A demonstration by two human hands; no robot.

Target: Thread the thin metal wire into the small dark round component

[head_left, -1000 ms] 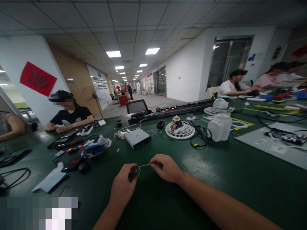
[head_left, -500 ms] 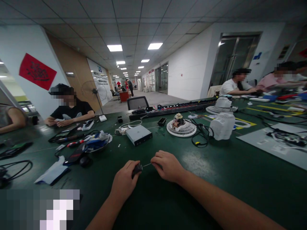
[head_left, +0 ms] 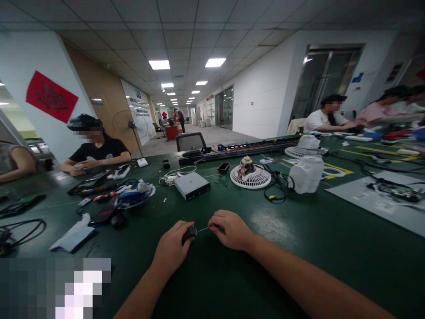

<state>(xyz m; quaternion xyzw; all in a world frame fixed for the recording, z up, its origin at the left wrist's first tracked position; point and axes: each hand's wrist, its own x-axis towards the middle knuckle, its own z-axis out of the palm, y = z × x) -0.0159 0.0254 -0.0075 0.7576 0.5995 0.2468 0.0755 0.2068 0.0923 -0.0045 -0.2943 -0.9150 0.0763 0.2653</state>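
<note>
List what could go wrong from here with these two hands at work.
The right hand seems to pinch the thin rod or wire with its fingertips, so it might slip or bend. The small dark object in the left hand could drop onto the green table if that grip loosens. Reaching forward might bump the optical drive lying beyond the hands.

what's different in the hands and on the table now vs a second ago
The left hand has turned the small dark object, so its round end faces the camera less. Nothing was visibly taken or let go: the right hand still pinches the thin rod. The grey box and white fan grille stayed put.
</note>
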